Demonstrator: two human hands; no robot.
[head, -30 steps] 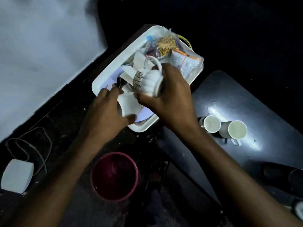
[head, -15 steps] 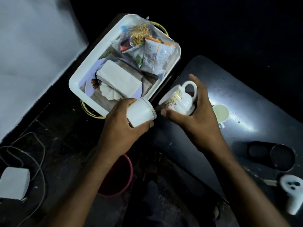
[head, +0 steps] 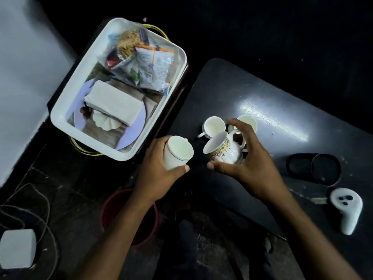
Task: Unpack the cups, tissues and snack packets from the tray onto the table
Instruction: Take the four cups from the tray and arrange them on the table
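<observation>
The left hand (head: 161, 174) is wrapped around a plain white cup (head: 177, 153), tilted with its mouth up and to the right, over the gap between the tray (head: 60, 116) and the tabletop (head: 232, 87). The right hand (head: 248, 168) clasps a patterned mug (head: 224, 149), tilted leftward just above the tabletop edge. Two white cups (head: 214, 126) stand on the tabletop just beyond that mug, one partly hidden by the fingers. In the tray lie folded tissues (head: 115, 104) on a plate (head: 139, 120) and snack packets (head: 141, 61) at the far end.
</observation>
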